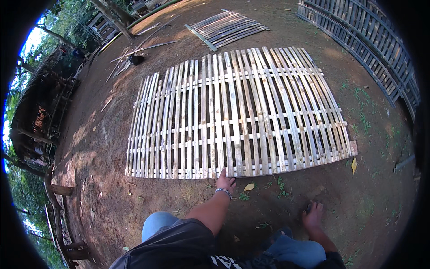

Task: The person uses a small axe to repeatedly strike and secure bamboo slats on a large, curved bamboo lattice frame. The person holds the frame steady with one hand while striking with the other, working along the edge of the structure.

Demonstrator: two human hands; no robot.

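A large panel of pale bamboo slats (204,112) lies flat on the ground in front of me, its upright slats crossed by several horizontal strips. My left hand (225,182), with a chain bracelet at the wrist, reaches to the panel's near edge. Its fingers are spread, and one fingertip rests on a slat's end. Low on the right, apart from the panel, my right hand (313,215) is closed with its fingers curled. Something small and dark shows at those fingers, too unclear to name.
A smaller slatted panel (228,29) lies beyond the large one. Dark slatted panels (358,36) stand at the right. Loose strips (145,49) lie by a black object (135,59) at the far left. A thatched shelter (38,107) and a rough wooden rail (56,210) line the left side.
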